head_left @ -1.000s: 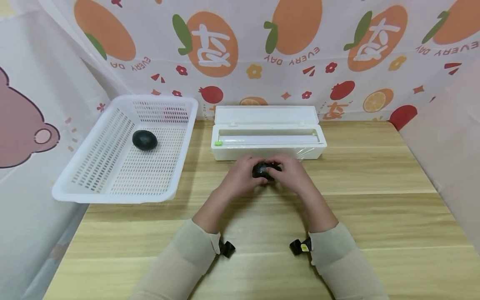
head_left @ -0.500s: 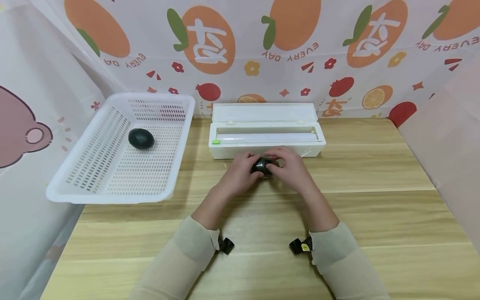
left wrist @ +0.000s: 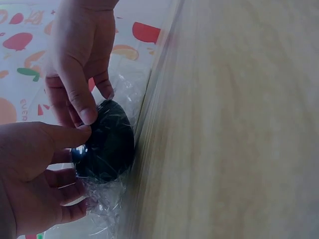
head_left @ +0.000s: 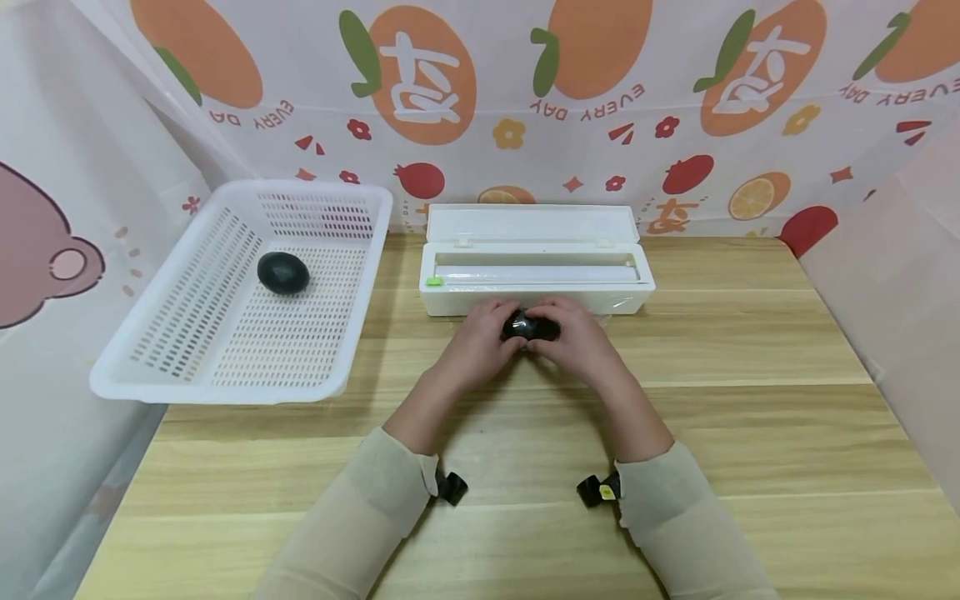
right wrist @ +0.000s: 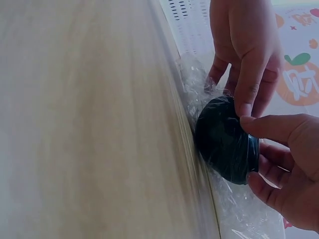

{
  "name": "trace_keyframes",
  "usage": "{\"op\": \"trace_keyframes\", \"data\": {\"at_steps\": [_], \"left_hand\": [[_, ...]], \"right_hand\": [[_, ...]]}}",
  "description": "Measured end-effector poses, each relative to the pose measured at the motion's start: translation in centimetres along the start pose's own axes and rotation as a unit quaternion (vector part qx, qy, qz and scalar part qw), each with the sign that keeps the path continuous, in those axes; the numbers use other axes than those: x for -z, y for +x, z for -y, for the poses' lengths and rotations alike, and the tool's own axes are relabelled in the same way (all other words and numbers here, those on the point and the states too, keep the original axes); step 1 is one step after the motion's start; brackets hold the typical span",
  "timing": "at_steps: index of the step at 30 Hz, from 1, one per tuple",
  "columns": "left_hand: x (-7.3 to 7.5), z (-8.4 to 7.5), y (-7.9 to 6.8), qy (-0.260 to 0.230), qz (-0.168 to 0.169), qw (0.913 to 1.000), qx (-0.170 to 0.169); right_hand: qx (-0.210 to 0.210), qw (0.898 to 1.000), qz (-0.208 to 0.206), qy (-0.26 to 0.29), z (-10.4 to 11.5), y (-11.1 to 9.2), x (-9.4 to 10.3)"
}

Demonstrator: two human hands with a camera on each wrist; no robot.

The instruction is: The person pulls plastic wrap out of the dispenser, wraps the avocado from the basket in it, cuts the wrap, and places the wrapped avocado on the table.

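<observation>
Both hands meet in front of a white cling film dispenser [head_left: 454,302] with its lid raised. Between them is a dark green, smooth oval that looks like an avocado [head_left: 542,328], covered in clear cling film [left wrist: 106,201]. My left hand [head_left: 482,343] holds its left side, thumb in front and fingers curled behind. From the other side, my right hand [head_left: 583,346] grips it, the two thumbs nearly meeting on the near side. Loose, crumpled film [right wrist: 192,79] spreads beyond the avocado [right wrist: 227,137] at both ends in the wrist views.
On the left stands a white perforated basket [head_left: 217,393] with one unwrapped avocado [head_left: 282,273] inside. A roll of film [head_left: 536,273] lies in the dispenser, which has a green slider [head_left: 434,282]. Behind the wooden table [head_left: 750,433] hangs a fruit-print cloth [head_left: 570,158].
The hands stay in nearly the same place around the wrapped avocado. The right thumb and fingers have shifted on it, the thumb moving down towards the left thumb.
</observation>
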State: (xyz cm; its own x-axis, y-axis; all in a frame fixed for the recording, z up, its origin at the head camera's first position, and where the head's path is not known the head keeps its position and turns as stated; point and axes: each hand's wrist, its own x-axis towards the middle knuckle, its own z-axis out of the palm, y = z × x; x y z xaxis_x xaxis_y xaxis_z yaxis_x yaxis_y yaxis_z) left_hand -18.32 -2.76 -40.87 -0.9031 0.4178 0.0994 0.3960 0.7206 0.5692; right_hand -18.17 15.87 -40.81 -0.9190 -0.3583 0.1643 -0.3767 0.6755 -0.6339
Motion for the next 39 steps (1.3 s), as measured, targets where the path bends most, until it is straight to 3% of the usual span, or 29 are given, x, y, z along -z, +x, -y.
{"op": "trace_keyframes", "data": {"at_steps": [6, 19, 24, 28, 35, 39], "left_hand": [[0.1, 0.2, 0.2, -0.03, -0.011, 0.9994, 0.01], [-0.2, 0.3, 0.2, -0.027, -0.023, 0.9993, 0.012], [-0.2, 0.3, 0.2, -0.03, -0.019, 0.9991, 0.02], [-0.2, 0.3, 0.1, -0.035, -0.013, 0.999, 0.026], [-0.2, 0.3, 0.1, -0.036, -0.008, 0.9989, 0.028], [-0.2, 0.5, 0.1, -0.036, -0.011, 0.999, 0.025]], "right_hand": [[-0.015, 1.0, 0.004, 0.004, -0.3, 0.1, 0.2], [-0.04, 0.998, 0.009, 0.042, -1.0, 0.0, 0.5], [-0.036, 0.995, -0.051, 0.079, -1.2, -0.2, 1.0], [-0.011, 0.993, -0.096, 0.074, -1.5, -0.3, 1.2], [-0.016, 1.0, -0.006, 0.021, -1.8, -0.1, 1.0], [-0.019, 1.0, 0.004, 0.02, -1.7, -0.1, 0.8]]}}
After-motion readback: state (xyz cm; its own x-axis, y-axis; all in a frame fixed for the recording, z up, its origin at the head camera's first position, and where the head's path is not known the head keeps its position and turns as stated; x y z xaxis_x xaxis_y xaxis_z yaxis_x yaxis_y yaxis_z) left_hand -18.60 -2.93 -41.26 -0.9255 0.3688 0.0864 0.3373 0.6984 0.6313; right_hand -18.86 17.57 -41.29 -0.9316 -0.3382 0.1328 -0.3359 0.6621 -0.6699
